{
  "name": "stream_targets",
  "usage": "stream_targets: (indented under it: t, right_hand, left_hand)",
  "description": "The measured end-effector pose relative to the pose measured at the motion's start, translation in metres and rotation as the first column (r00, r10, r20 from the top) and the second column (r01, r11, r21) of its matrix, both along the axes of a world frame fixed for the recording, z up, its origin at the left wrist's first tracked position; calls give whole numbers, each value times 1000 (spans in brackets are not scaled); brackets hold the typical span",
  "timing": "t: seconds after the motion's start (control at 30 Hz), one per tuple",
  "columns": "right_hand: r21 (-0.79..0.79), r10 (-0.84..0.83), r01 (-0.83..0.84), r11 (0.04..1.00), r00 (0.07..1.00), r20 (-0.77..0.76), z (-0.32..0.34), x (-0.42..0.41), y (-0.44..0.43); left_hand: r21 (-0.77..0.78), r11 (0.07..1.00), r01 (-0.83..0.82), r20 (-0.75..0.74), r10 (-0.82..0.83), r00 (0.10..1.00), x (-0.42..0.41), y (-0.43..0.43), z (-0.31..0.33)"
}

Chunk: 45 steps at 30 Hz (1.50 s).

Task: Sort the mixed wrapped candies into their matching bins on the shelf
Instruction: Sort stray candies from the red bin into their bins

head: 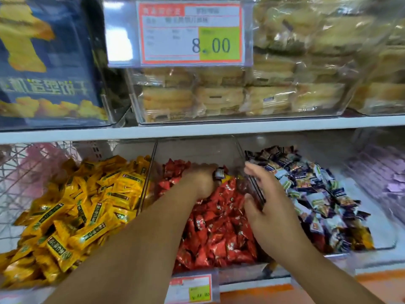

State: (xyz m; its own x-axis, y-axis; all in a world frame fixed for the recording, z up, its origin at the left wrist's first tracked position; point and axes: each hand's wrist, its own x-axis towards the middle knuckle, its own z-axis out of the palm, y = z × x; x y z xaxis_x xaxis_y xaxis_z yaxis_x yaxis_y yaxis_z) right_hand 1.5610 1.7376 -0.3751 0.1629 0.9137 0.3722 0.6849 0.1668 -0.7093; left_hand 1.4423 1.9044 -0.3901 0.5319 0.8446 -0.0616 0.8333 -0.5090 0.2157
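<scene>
Three clear bins stand side by side on the lower shelf. The left one holds yellow wrapped candies (pixel 72 207), the middle one red wrapped candies (pixel 219 233), the right one purple-and-white wrapped candies (pixel 315 194). My left hand (pixel 202 181) reaches deep into the red bin and pinches a small dark-and-white wrapped candy (pixel 219 172) at its far end. My right hand (pixel 260 198) rests over the clear divider (pixel 255 185) between the red and the purple bin, thumb on the red side, fingers straight.
A white shelf board (pixel 197 129) runs just above the bins. On it stand a clear box of packed pastries (pixel 219 95) with a price card (pixel 190 31) and a blue snack box (pixel 48 62). A small price tag (pixel 192 289) hangs below the red bin.
</scene>
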Motion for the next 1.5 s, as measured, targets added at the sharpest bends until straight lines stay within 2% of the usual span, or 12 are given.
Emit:
stream_targets:
  t: [0.13,0.3,0.43,0.5,0.6,0.7,0.83,0.97,1.1,1.2,1.33,1.5]
  right_hand:
    - [-1,6,-6,1000,1000,-29,3,0,-1]
    - [-13,19,-19,1000,999,-43,6,-1,-2]
    - [-22,28,-30,999,997,-66,5,-1,-2]
    - [-16,33,-34,999,997,-65,6,-2,-2]
    - [-11,32,-32,999,998,-56,5,-2,-1]
    - [-5,29,-30,1000,998,-54,4,-2,-2]
    - [-4,33,-34,999,997,-64,4,-2,-1]
    - [20,43,-42,999,998,-55,5,-3,-1]
    - [29,48,-47,998,997,-55,3,-2,0]
    - [36,41,-39,999,998,-52,2,-2,0]
    - [42,36,-34,999,998,-49,3,-3,0]
    - [44,31,-29,999,999,-40,2,-4,-2]
  left_hand:
    - [-105,990,94,8,-94,996,-1,14,4]
    - [-193,981,23,157,8,988,-7,23,11]
    - [0,999,-45,144,45,989,-17,34,32]
    - [5,1000,13,160,-14,987,-16,36,39]
    - [-165,977,132,98,-117,988,-5,34,39]
    - [-271,953,137,118,-108,987,2,36,28]
    - [-205,968,146,107,-126,986,10,43,10]
    - [-213,970,116,89,-98,991,12,45,1]
    - [-164,977,134,180,-104,978,-1,40,25]
    - [-105,983,154,75,-146,986,-8,32,48]
    - [-241,957,164,-149,-203,968,-15,17,39]
    - [-268,946,180,-103,-214,971,-15,15,32]
